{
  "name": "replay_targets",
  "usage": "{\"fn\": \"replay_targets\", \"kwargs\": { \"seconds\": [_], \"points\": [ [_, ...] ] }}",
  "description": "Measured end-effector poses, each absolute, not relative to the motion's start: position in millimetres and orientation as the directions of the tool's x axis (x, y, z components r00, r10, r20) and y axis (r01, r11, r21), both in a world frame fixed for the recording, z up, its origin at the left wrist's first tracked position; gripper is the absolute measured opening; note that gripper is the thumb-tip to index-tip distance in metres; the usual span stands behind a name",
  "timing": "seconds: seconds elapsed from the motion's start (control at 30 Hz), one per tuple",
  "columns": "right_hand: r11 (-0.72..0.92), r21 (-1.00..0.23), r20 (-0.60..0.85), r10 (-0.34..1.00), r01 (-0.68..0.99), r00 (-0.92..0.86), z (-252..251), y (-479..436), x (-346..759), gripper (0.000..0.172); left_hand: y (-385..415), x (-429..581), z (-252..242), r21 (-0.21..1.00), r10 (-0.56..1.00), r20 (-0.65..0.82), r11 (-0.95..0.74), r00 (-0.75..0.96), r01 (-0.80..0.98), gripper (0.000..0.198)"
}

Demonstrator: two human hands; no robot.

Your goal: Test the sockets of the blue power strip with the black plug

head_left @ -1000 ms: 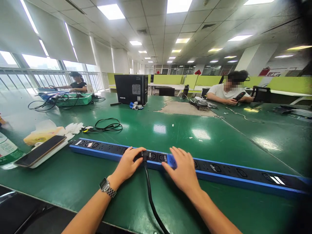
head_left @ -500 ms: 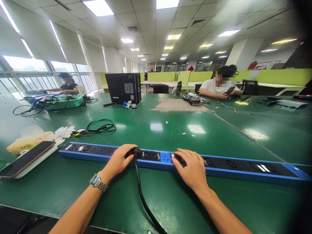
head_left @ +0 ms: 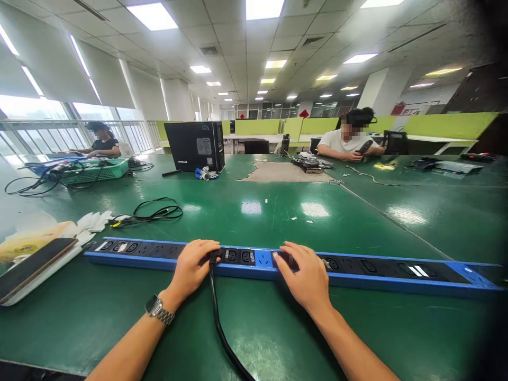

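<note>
A long blue power strip [head_left: 238, 271] with black socket panels lies across the green table in front of me. My left hand [head_left: 190, 270] is closed round a black power plug [head_left: 213, 257] at the strip's middle; my fingers cover much of it. Its thick black cord [head_left: 217, 323] hangs toward me over the table. Whether the plug is fully seated in a socket cannot be seen. My right hand [head_left: 306, 272] grips the strip across its top, thumb on the near side and fingers toward the far side. Between my hands lie two black sockets and a blue socket panel [head_left: 263, 258].
At the left lie a phone [head_left: 35, 264] and a plastic bag [head_left: 35, 238]. Farther off are a coiled black cable [head_left: 159, 211], a green basket [head_left: 107, 169], a black computer case [head_left: 194, 147] and electronic parts [head_left: 311, 161]. Two people sit across the table.
The whole view has shifted slightly, so the scene sits a little more to the left. My left fingers now cover more of the plug. The right hand keeps its grip on the strip.
</note>
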State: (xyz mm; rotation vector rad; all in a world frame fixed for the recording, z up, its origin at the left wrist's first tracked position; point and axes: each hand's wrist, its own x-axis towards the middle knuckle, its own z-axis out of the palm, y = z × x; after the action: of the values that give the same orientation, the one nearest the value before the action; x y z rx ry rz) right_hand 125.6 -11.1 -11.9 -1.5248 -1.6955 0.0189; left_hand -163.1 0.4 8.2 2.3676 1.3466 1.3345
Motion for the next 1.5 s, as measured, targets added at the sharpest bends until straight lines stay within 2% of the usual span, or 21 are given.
{"fn": "replay_targets", "kwargs": {
  "seconds": [0.07, 0.13, 0.2, 0.3, 0.43, 0.53, 0.63, 0.7, 0.8, 0.87, 0.93, 1.0, 1.07, 1.13, 1.3, 1.5],
  "points": [
    [0.269, -0.558, 0.562, 0.818, 0.785, 0.119, -10, -11, 126, 0.034, -3, -150, 15, 0.546, 0.712, 0.698, -0.601, 0.081, 0.584, 0.026],
    [0.281, -0.580, 0.573, 0.808, 0.764, 0.138, -9, -11, 126, 0.036, -4, -130, 24, 0.580, 0.691, 0.722, -0.625, 0.026, 0.523, 0.036],
    [0.299, -0.595, 0.583, 0.800, 0.746, 0.144, -9, -12, 128, 0.037, -3, -105, 29, 0.560, 0.694, 0.712, -0.653, 0.106, 0.510, 0.035],
    [0.329, -0.622, 0.592, 0.791, 0.710, 0.153, -9, -13, 130, 0.036, 3, -71, 23, 0.527, 0.736, 0.630, -0.640, 0.248, 0.560, 0.024],
    [0.348, -0.654, 0.592, 0.788, 0.672, 0.168, -9, -13, 130, 0.034, 7, -52, 6, 0.496, 0.805, 0.513, -0.561, 0.298, 0.663, 0.025],
    [0.348, -0.664, 0.583, 0.795, 0.662, 0.168, -8, -13, 132, 0.032, 6, -51, 3, 0.435, 0.798, 0.478, -0.578, 0.367, 0.691, 0.026],
    [0.369, -0.616, 0.581, 0.810, 0.696, 0.085, -6, -16, 135, 0.027, 5, -53, 8, 0.398, 0.789, 0.450, -0.597, 0.419, 0.697, 0.028],
    [0.395, -0.528, 0.579, 0.815, 0.752, -0.021, -5, -19, 135, 0.031, 4, -54, 11, 0.390, 0.800, 0.424, -0.585, 0.425, 0.711, 0.042],
    [0.415, -0.392, 0.562, 0.815, 0.821, -0.143, -2, -19, 125, 0.048, 1, -58, 13, 0.347, 0.825, 0.382, -0.547, 0.417, 0.762, 0.084],
    [0.467, -0.345, 0.568, 0.795, 0.814, -0.215, 0, -14, 116, 0.045, -1, -59, 12, 0.300, 0.838, 0.351, -0.524, 0.418, 0.797, 0.093],
    [0.535, -0.362, 0.638, 0.740, 0.763, -0.216, 3, -7, 115, 0.032, -3, -60, 11, 0.264, 0.851, 0.330, -0.499, 0.409, 0.825, 0.089],
    [0.539, -0.446, 0.751, 0.659, 0.714, -0.029, 6, -1, 127, 0.026, -3, -60, 10, 0.240, 0.859, 0.323, -0.480, 0.397, 0.844, 0.089],
    [0.485, -0.524, 0.798, 0.566, 0.700, 0.206, 6, 4, 153, 0.027, -4, -59, 9, 0.224, 0.860, 0.326, -0.475, 0.394, 0.851, 0.089],
    [0.409, -0.542, 0.790, 0.546, 0.734, 0.278, 2, 4, 183, 0.031, -4, -59, 9, 0.220, 0.858, 0.326, -0.478, 0.398, 0.851, 0.089],
    [0.310, -0.401, 0.712, 0.698, 0.862, 0.079, -18, -5, 226, 0.037, -4, -60, 9, 0.231, 0.860, 0.326, -0.475, 0.392, 0.849, 0.086],
    [0.330, -0.322, 0.692, 0.722, 0.887, -0.017, -22, -10, 222, 0.035, -4, -59, 8, 0.215, 0.845, 0.350, -0.492, 0.403, 0.844, 0.082]
  ]
}}
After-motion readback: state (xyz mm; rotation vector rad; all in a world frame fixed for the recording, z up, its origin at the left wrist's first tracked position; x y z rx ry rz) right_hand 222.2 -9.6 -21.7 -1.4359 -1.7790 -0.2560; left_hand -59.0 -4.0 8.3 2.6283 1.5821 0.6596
